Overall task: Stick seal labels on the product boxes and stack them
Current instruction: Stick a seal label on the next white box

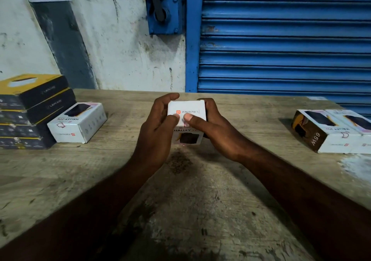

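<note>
Head view: the white box (186,109) sits between both hands at the middle of the counter (200,200). The left hand (158,124) and right hand (208,124) each have their grip clamped on it, fingers wrapped behind, thumbs pressing the near face. A second box (78,124) lies left beside a dark stack (30,110), and a pair of boxes (331,132) lies right.

I see a worn wooden table (241,120) with a dark stain (178,162) near its middle. At its left end sits a stack of black-and-yellow boxes (34,108), with a white box (78,122) lying flat just beside it. At the far right, two white boxes (337,134) lie side by side, touching.
</note>
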`<state>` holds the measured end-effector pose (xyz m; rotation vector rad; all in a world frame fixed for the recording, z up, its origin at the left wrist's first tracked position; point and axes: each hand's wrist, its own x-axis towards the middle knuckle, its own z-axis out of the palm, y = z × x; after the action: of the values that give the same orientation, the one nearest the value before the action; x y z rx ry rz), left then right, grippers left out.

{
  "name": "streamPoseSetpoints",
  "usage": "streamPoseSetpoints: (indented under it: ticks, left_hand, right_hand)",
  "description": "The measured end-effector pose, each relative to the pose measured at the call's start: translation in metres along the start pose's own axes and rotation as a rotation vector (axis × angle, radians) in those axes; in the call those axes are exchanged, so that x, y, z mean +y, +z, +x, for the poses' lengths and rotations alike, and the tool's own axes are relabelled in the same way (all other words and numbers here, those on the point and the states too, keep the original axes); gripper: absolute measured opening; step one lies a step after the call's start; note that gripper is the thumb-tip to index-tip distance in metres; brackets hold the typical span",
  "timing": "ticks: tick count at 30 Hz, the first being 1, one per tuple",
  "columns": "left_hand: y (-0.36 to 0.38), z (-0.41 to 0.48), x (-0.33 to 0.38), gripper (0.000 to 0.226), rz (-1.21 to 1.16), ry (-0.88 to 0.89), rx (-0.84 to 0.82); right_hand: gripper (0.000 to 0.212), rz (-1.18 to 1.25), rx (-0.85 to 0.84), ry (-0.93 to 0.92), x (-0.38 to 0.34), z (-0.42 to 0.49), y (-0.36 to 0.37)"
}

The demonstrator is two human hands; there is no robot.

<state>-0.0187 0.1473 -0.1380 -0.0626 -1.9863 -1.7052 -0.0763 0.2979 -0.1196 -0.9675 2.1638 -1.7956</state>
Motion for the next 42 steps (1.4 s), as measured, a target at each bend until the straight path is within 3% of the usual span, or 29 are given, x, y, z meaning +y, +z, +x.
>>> streamPoseSetpoints:
  ticks: [13,21,28,36,42]
  left_hand:
    - [0.000,-0.002,0.001,0.046,0.011,-0.006,-0.018]
    - [0.002,-0.001,-0.003,0.061,0.064,0.045,-0.040]
    - [0.001,0.002,-0.003,0.053,0.060,0.017,0.002]
    - [0.000,0.001,-0.001,0.048,0.015,-0.006,-0.020]
    - [0.001,-0.001,-0.001,0.056,0.036,0.035,-0.034]
  right_hand:
    - [0.023,-0.080,0.104,-0.027,0.004,0.003,0.003]
    - [0.048,-0.031,0.044,0.011,0.009,0.004,0.000]
    - [0.055,-0.058,0.037,0.012,0.006,0.004,0.002]
    - [0.032,-0.054,0.041,0.003,0.008,0.005,0.001]
    - [0.045,-0.001,0.023,0.015,0.010,0.006,0.003]
